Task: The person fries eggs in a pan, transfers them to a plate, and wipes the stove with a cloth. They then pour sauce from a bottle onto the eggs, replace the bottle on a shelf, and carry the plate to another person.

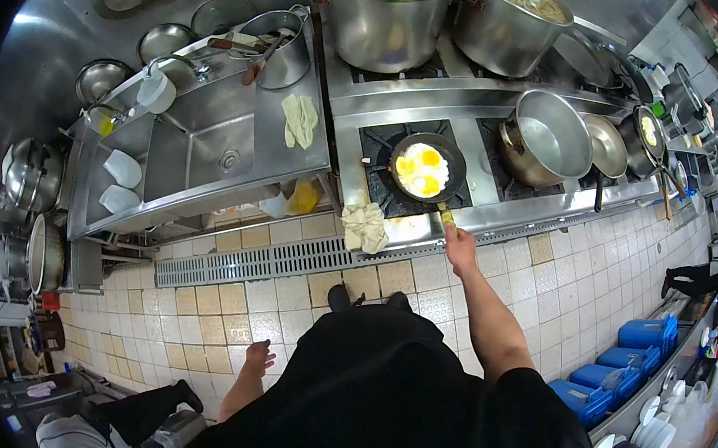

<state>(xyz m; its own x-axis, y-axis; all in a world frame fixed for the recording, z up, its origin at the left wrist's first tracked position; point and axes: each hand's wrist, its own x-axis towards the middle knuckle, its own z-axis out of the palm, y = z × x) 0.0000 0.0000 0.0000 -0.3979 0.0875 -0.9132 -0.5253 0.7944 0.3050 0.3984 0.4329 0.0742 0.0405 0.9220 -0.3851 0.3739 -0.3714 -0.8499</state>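
My right hand is wrapped round the yellowish handle of a dark frying pan on the front gas burner. Fried eggs with bright yolks and white edges lie in the pan. Down at my left side, my left hand hangs over the tiled floor with fingers apart and nothing in it. A crumpled cloth is draped over the stove's front edge, left of the pan handle.
Two large stockpots of liquid stand behind the pan. A wide steel pot sits to its right, a sink to its left. Blue bins line the right. One person is behind left, another far right.
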